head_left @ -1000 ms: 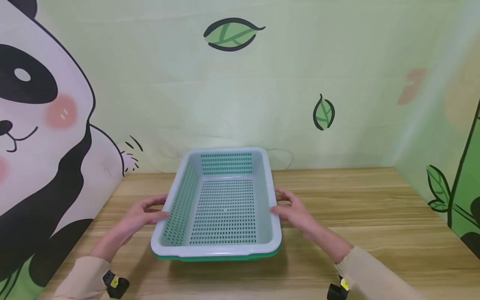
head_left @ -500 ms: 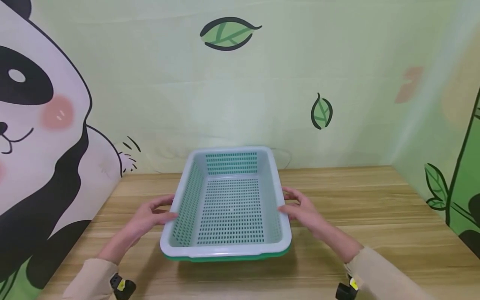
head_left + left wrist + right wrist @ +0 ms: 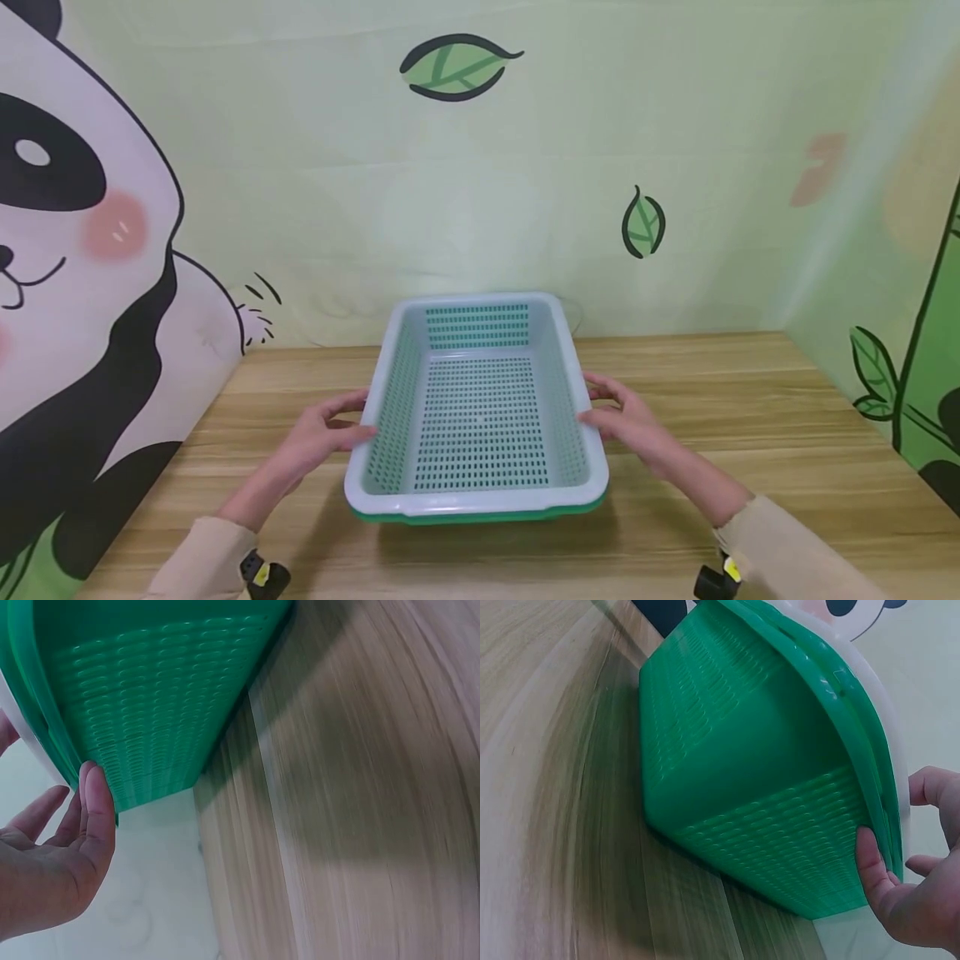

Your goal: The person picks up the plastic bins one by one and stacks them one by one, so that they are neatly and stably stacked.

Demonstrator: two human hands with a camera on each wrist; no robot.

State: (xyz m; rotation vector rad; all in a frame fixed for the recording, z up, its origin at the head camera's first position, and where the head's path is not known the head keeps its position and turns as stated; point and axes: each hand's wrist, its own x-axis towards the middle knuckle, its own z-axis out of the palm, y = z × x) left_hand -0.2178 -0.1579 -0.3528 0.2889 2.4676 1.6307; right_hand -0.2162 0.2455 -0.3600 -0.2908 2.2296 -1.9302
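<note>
A pale blue-white perforated plastic basket sits nested inside a green basket, whose rim shows just below the pale one. My left hand grips the left side of the stacked rims, thumb on top and fingers underneath. On the opposite side my right hand holds the rims in the same way. From the left wrist view, fingertips press the green basket's outer wall beneath its rim. Whether the green basket's bottom touches the table cannot be told. Nothing shows inside the pale basket.
The baskets are over a wood-grain table. Behind it hangs a light green wall cloth with printed leaves and a large panda at left. A dark camera is strapped at the left wrist, another camera at the right.
Both hands have moved to the right together, carrying or sliding the nested baskets along. Their hold on the rims looks the same throughout.
</note>
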